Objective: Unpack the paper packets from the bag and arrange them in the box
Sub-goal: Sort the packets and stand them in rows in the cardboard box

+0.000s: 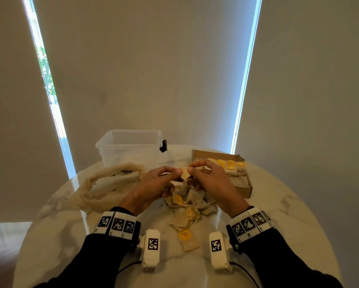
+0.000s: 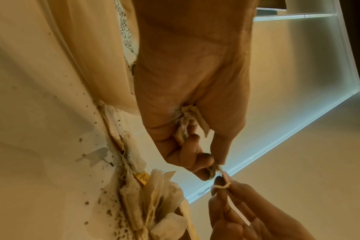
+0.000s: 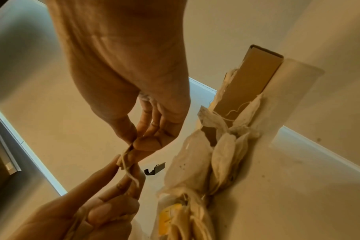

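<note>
Several packets (image 1: 226,164) already stood in the box (image 1: 245,190); many lay on the desk (image 1: 278,215). Both hands (image 1: 153,183) (image 1: 211,177) pinched one packet (image 1: 184,173), perhaps its string.

I'm seeing daylight glaring through bright gaps beside the blinds (image 1: 145,65), the room staying dim, wrist views blurring warm yellow.

black sleeves (image 1: 278,265), white wristbands (image 1: 117,224) (square-coded markers)
</note>
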A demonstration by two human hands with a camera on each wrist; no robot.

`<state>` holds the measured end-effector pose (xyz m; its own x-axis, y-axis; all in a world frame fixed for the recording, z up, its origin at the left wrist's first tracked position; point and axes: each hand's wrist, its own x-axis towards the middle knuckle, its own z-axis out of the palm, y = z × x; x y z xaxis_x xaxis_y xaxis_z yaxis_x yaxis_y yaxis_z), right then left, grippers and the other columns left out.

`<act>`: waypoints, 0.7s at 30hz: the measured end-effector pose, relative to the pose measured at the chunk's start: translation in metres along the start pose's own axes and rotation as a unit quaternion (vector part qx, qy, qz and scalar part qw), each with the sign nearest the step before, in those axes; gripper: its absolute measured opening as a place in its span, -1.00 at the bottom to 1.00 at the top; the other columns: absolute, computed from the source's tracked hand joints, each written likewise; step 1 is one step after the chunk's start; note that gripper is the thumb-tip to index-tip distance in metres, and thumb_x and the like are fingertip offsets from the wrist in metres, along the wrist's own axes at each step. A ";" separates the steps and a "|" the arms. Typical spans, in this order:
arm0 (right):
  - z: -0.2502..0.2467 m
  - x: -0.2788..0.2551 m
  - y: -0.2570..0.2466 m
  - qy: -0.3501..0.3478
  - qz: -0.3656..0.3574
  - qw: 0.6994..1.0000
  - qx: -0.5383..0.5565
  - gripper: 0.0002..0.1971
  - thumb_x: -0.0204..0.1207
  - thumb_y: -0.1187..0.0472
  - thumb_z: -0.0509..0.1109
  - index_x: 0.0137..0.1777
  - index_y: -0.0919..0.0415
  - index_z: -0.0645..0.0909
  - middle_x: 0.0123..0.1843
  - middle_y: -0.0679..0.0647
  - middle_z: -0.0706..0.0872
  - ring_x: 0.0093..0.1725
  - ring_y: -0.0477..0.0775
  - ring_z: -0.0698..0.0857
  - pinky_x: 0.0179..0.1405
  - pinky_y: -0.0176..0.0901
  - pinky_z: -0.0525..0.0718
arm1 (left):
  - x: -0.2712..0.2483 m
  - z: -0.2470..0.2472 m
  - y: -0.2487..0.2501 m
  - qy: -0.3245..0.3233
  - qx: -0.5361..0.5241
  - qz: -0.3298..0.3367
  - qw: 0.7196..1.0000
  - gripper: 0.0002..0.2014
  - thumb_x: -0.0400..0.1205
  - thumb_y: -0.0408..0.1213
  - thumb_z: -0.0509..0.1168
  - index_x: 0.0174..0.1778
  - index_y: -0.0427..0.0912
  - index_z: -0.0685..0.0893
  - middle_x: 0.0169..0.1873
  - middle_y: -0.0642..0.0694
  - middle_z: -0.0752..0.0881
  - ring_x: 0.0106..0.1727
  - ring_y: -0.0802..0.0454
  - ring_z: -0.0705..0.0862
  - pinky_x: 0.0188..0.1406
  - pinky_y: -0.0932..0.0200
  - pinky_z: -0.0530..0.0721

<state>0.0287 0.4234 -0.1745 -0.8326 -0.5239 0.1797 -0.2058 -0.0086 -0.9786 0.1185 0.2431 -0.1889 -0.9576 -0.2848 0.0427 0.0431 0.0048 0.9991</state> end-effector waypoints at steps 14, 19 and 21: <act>-0.003 0.000 0.000 -0.049 0.009 0.997 0.053 -0.77 0.68 0.16 0.57 0.28 0.20 0.81 0.05 0.09 0.94 0.08 0.08 0.93 0.04 -0.14 0.86 | 0.005 -0.009 -0.006 0.009 0.031 0.009 0.999 -0.71 0.74 0.00 0.46 0.26 -0.08 0.87 0.07 -0.12 0.90 -0.38 0.12 0.58 -0.46 0.23 0.47; -0.006 0.003 0.008 0.013 -0.030 0.998 -0.045 -0.91 0.63 0.11 0.63 0.09 -0.01 0.91 -0.04 0.02 0.91 -0.06 0.03 0.87 -0.19 -0.26 0.80 | 0.004 -0.008 -0.003 -0.029 0.033 -0.009 0.999 -0.73 0.78 -0.05 0.43 0.22 -0.13 0.89 0.05 -0.10 0.88 -0.40 0.13 0.54 -0.52 0.30 0.47; -0.007 0.003 0.007 0.019 -0.025 0.999 -0.024 -0.92 0.64 0.10 0.62 0.07 0.01 0.91 -0.02 0.03 0.91 -0.06 -0.02 0.85 -0.28 -0.36 0.72 | 0.003 -0.007 -0.002 -0.048 0.038 -0.017 0.998 -0.74 0.79 -0.05 0.41 0.22 -0.11 0.90 0.02 -0.09 0.86 -0.38 0.13 0.54 -0.47 0.28 0.47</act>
<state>0.0211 0.4279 -0.1797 -0.8400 -0.4903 0.2322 -0.2708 0.0081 -0.9626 0.1175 0.2353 -0.1909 -0.9811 -0.1932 0.0065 -0.0071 0.0697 0.9975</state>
